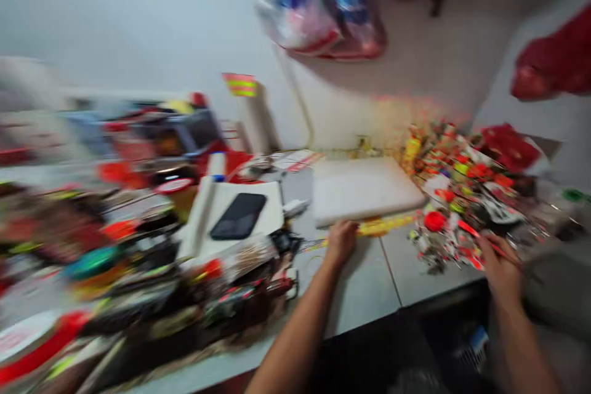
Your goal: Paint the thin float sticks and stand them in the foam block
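My left hand is closed at the front edge of a thick white board lying on the tiled table. A yellow strip runs along that edge beside the hand; blur hides whether the fingers grip it. At the right, my right hand is closed around a thin red stick-like tool, its exact kind smeared by motion. The tool and hand are over the near side of a heap of small red, yellow and silvery pieces, too blurred to name singly.
Left of the board, a dark phone rests on a white pad. Jars, bundles and tools crowd the table's left side, with a teal-lidded jar among them. Plastic bags hang on the wall above. The table's front edge is close.
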`<state>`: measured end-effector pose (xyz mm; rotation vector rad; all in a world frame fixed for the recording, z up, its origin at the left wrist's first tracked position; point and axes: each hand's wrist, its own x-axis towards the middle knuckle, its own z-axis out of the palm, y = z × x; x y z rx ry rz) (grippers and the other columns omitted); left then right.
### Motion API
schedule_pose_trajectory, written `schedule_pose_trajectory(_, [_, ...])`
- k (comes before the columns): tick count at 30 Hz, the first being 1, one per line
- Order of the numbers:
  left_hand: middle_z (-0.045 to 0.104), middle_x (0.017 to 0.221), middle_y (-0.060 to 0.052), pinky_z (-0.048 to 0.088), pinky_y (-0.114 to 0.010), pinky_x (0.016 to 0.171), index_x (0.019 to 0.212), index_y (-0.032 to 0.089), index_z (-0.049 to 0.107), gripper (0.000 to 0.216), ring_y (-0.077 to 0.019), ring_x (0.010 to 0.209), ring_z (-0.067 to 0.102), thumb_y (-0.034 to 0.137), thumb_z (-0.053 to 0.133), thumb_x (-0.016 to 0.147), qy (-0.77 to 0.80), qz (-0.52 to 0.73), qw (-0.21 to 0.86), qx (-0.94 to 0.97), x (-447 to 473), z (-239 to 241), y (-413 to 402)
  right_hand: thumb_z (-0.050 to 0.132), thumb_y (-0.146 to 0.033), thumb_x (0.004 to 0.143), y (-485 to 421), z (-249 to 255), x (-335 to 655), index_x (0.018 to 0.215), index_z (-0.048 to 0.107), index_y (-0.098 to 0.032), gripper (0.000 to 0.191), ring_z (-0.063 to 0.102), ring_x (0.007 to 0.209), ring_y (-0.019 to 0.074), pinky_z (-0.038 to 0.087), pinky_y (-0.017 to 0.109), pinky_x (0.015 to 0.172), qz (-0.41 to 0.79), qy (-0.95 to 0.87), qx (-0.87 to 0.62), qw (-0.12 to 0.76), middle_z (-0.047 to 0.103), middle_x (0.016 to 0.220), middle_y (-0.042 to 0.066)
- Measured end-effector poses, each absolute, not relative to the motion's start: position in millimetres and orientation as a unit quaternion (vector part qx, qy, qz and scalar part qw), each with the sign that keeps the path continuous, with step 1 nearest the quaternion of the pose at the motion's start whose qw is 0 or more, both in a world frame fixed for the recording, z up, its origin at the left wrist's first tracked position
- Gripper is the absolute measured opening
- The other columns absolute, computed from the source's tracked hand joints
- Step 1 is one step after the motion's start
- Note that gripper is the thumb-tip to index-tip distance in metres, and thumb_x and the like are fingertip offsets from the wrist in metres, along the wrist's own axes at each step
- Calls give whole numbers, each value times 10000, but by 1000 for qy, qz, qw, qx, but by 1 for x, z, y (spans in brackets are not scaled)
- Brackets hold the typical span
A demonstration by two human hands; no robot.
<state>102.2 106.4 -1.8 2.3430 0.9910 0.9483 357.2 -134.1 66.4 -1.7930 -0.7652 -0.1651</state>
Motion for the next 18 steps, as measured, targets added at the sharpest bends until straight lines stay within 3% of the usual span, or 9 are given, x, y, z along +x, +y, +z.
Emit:
schedule_pose_trajectory(2, [710,980,-74,455,-324,849,963,196,722,294,-208,924,625,234,434,915,349,331,211,851,103,-6,118,588,-667,878,-154,61,375,957,652,-188,490,643,670,195,535,308,583,-81,-286,-769,566,676,803,47])
schedule_pose_trajectory(6, [718,919,-54,434,-319,782,915,233,738,255,-223,899,628,294,491,893,352,320,186,860,97,-10,126,551,-766,794,-139,67,407,870,681,-182,603,686,710,236,527,323,616,-72,-340,-776,526,725,812,95])
schedule_pose_trajectory(10, [718,927,-68,396,-337,758,914,245,754,261,-260,967,614,331,509,891,384,308,159,856,95,-12,125,528,-751,813,-112,71,426,801,725,-180,603,712,759,256,543,324,656,-58,-378,-794,473,751,866,113])
schedule_pose_trajectory(18, [713,1006,-72,408,-350,773,931,240,758,267,-251,1027,605,293,498,903,425,265,132,855,96,-9,123,618,-535,902,-67,60,427,826,770,-194,382,722,794,250,522,295,729,-54,-420,-838,344,756,811,93])
